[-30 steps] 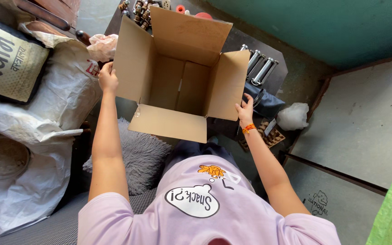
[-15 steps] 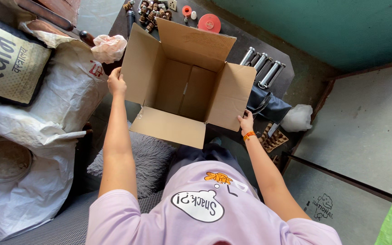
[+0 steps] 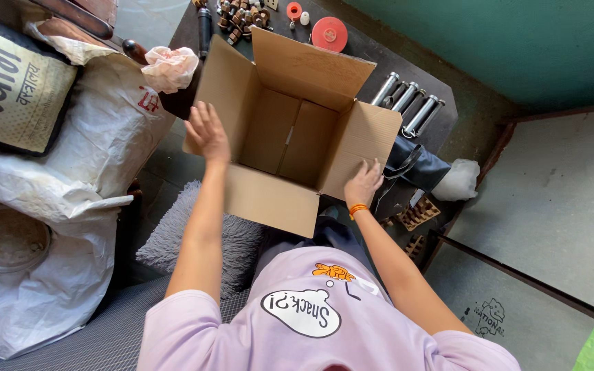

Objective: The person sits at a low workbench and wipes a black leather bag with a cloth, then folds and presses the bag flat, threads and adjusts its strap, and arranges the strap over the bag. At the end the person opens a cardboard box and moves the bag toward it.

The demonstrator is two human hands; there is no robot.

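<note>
An empty brown cardboard box [image 3: 290,137] stands open in front of me, all its flaps up. My left hand [image 3: 207,134] is at the box's left flap with the fingers spread, resting against the flap's near edge without gripping it. My right hand [image 3: 362,184], with an orange band on the wrist, holds the lower edge of the right flap [image 3: 366,141]. Nothing shows inside the box.
White sacks [image 3: 97,137] and a printed bag [image 3: 15,89] are piled at the left, above a round metal lid [image 3: 5,240]. Behind the box, a dark table [image 3: 379,58] holds metal cylinders [image 3: 407,103], a red disc [image 3: 329,33] and small fittings. A grey fuzzy cushion [image 3: 232,240] lies under my arm.
The box has come nearer and lower in view. My left hand has let go of the left flap's edge and spread its fingers. My right hand stays on the right flap.
</note>
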